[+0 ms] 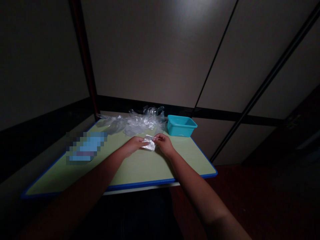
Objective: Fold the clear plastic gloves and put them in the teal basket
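Between my two hands is a small, shiny clear plastic bag [150,145], held above the middle of the table. My left hand [134,145] grips its left side, thumb laid across the front. The fingers of my right hand [163,142] pinch the bag at its upper right edge. Just beyond my hands lies a loose heap of crumpled clear plastic bags [140,122]. Whether anything is inside the held bag I cannot tell.
A turquoise plastic basin [182,126] stands at the back right of the pale green table [147,170], which has a blue edge. A blurred-out blue item [87,146] lies at the left. Panelled walls [150,60] rise close behind the table.
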